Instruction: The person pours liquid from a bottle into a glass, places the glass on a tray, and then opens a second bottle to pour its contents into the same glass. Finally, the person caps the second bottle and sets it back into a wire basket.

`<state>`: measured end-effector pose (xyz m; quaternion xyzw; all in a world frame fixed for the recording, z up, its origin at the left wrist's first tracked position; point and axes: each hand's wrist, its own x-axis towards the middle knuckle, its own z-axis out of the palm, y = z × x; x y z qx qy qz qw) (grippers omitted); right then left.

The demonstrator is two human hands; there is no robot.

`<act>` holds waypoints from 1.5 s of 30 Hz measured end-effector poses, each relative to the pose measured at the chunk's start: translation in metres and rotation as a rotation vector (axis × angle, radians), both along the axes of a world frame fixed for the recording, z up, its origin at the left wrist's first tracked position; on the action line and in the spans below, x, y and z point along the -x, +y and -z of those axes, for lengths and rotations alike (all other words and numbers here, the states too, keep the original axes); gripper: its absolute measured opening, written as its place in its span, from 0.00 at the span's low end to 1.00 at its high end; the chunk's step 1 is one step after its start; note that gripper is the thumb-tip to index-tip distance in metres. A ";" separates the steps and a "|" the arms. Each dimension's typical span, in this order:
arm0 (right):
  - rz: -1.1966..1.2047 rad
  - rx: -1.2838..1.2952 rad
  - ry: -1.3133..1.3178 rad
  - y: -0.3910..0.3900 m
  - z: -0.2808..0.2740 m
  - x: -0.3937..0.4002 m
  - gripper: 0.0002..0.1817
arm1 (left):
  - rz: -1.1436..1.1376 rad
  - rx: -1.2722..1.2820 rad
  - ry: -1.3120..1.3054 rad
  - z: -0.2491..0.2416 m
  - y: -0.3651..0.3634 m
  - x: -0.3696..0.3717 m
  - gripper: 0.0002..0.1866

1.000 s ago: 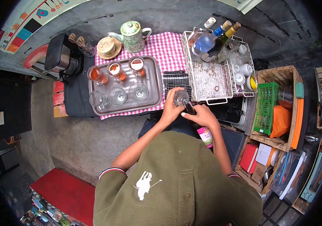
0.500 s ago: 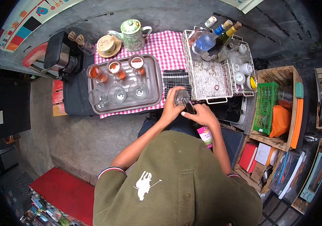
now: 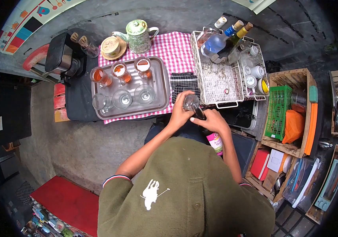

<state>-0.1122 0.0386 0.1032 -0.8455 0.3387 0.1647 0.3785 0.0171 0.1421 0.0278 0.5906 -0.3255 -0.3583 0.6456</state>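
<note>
My left hand (image 3: pixel 181 113) is closed around a small clear glass (image 3: pixel 191 101) in front of the table edge. My right hand (image 3: pixel 215 121) grips a dark bottle (image 3: pixel 203 129) with a pink and white label (image 3: pixel 215 143). The bottle is tilted, its neck directed at the glass; whether liquid is flowing I cannot make out. To the left, a brown tray (image 3: pixel 162 79) carries three glass cups of amber-red drink (image 3: pixel 122 73) in its back row. In front of these stand three clear glass cups (image 3: pixel 122 98) with no visible drink.
A green patterned teapot (image 3: pixel 139 39) and a lidded pot (image 3: pixel 111 48) stand behind the tray. Right of a dark checked cloth (image 3: pixel 183 83) is a white wire basket (image 3: pixel 220 103) with several bottles (image 3: pixel 216 47). Wooden crates (image 3: pixel 307 79) line the right side.
</note>
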 end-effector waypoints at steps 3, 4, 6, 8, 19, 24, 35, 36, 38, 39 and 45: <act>0.000 -0.012 0.011 0.000 0.001 0.000 0.33 | 0.009 -0.012 0.011 -0.001 0.000 0.000 0.34; -0.001 -0.018 0.013 0.000 0.001 0.000 0.33 | 0.010 -0.021 -0.009 -0.001 0.000 -0.001 0.34; -0.001 -0.019 0.028 0.000 0.000 0.000 0.32 | 0.013 -0.022 -0.021 0.000 0.000 -0.001 0.34; 0.002 -0.018 0.031 0.000 -0.002 -0.001 0.31 | 0.017 -0.009 -0.006 0.001 -0.001 0.000 0.34; 0.013 -0.010 -0.025 0.001 -0.007 0.000 0.29 | 0.027 0.008 -0.010 0.003 -0.003 0.001 0.35; 0.002 -0.007 0.029 0.000 -0.001 0.001 0.30 | 0.044 -0.012 0.008 0.001 -0.002 0.001 0.35; -0.004 0.008 0.052 0.002 -0.002 -0.001 0.32 | 0.031 -0.010 -0.025 0.005 -0.001 0.001 0.35; -0.003 0.004 0.062 0.002 -0.003 -0.001 0.32 | 0.030 -0.007 -0.041 0.006 -0.001 0.001 0.35; -0.007 0.000 0.064 0.002 -0.002 -0.001 0.32 | 0.026 -0.001 -0.074 0.008 -0.001 0.001 0.36; -0.011 0.002 0.057 0.002 -0.002 -0.001 0.33 | 0.024 0.000 -0.079 0.009 -0.001 0.001 0.36; -0.010 -0.003 0.074 0.001 -0.001 -0.001 0.32 | 0.030 -0.024 -0.057 0.014 -0.002 0.002 0.36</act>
